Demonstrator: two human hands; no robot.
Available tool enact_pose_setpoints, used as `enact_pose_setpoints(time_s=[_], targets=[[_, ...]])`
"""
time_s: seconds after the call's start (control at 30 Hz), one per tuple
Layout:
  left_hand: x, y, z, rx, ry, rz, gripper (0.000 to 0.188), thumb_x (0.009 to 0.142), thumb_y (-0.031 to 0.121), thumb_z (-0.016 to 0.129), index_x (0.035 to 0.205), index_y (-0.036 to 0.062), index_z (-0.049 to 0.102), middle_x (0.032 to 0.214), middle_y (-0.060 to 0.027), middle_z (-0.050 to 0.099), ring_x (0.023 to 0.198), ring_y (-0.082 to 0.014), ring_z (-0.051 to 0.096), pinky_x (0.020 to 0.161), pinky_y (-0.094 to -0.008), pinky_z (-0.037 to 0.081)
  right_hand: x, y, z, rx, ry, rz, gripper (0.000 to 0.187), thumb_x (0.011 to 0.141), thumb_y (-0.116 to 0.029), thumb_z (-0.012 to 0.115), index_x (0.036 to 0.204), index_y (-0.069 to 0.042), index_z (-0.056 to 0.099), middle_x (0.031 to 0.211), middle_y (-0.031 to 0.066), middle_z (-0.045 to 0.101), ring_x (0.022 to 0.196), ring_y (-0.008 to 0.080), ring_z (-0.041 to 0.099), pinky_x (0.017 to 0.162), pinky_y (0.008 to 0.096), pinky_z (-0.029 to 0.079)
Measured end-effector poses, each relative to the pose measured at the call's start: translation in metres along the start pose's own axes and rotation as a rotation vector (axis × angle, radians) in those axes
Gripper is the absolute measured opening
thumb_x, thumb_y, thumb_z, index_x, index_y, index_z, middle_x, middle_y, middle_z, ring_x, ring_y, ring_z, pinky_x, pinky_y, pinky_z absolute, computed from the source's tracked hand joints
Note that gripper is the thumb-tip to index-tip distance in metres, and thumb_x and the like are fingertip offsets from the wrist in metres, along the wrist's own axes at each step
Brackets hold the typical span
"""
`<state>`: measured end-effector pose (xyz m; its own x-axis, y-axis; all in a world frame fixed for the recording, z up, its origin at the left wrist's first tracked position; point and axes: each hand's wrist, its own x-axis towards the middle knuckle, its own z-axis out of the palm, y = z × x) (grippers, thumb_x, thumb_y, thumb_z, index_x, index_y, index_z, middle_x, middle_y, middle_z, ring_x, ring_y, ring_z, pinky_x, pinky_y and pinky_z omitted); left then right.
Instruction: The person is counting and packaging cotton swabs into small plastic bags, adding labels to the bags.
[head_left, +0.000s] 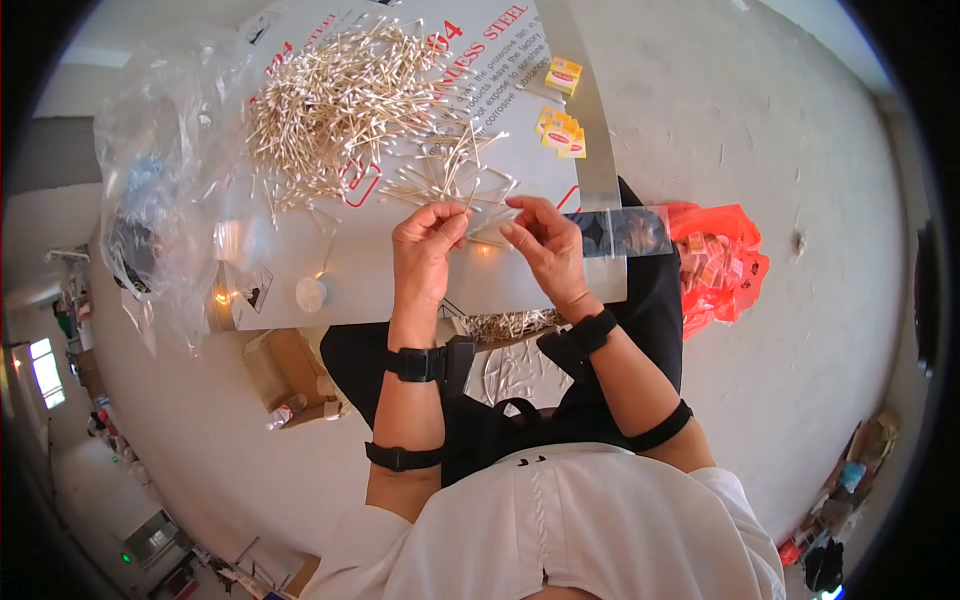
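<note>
My left hand (428, 248) is closed in a pinch on a cotton swab (471, 192) that sticks up past the fingertips. To its right, my right hand (548, 250) has its fingers curled, the thumb and forefinger tips apart with a small gap between them. Just beyond both hands lies a small loose spread of cotton swabs (440, 182). A far larger heap of swabs (330, 100) covers the far left part of the table. A clear plastic strip or bag (640, 231) reaches over the table's right edge beside my right hand.
The table (370, 285) has a printed silver-grey top. On it are small yellow boxes (564, 75), flat yellow packets (560, 132) and a round white container (311, 293). Crumpled clear plastic (165, 190) hangs at left. A red bag (725, 255) and a cardboard box (290, 370) stand lower down.
</note>
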<state>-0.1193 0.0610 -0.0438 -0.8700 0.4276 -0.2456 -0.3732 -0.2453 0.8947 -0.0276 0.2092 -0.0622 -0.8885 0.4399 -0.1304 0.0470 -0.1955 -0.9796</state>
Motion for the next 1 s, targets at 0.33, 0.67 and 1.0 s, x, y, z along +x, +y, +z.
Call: enact_pose_setpoints(time_s=[0.33,0.67,1.0], targets=[[-0.04,0.019,0.019,0.236,-0.019,0.158,0.018,0.083,-0.003,0.07,0.101,0.0001,0.066,0.085,-0.0021,0.062,0.074,-0.0087,0.056,0.069,-0.0221,0.046,-0.003,-0.025,0.017,0.976,-0.068,0.422,0.014,0.098,-0.013,0.056,0.1,0.001,0.059,0.082,0.0031,0.06,0.065,0.0068,0.047,0.058,0.0208,0.039],[-0.053,0.027,0.038,0.32,-0.027,0.273,0.015,0.083,-0.005,0.07,0.097,-0.0008,0.064,0.088,-0.0011,0.063,0.077,-0.0065,0.059,0.071,-0.0218,0.049,-0.022,-0.016,0.024,1.524,-0.192,0.671,0.014,0.099,-0.012,0.052,0.099,0.001,0.056,0.082,0.0029,0.057,0.063,0.0071,0.045,0.058,0.0208,0.04],[-0.054,-0.029,-0.006,1.038,-0.067,0.401,0.017,0.074,-0.005,0.069,0.086,0.0033,0.061,0.081,-0.0079,0.059,0.075,-0.026,0.06,0.066,-0.0356,0.049,-0.051,0.017,0.003,-0.38,-0.038,-0.057,0.007,0.085,-0.007,0.066,0.084,-0.004,0.06,0.07,0.006,0.059,0.065,0.0215,0.063,0.054,0.034,0.05]])
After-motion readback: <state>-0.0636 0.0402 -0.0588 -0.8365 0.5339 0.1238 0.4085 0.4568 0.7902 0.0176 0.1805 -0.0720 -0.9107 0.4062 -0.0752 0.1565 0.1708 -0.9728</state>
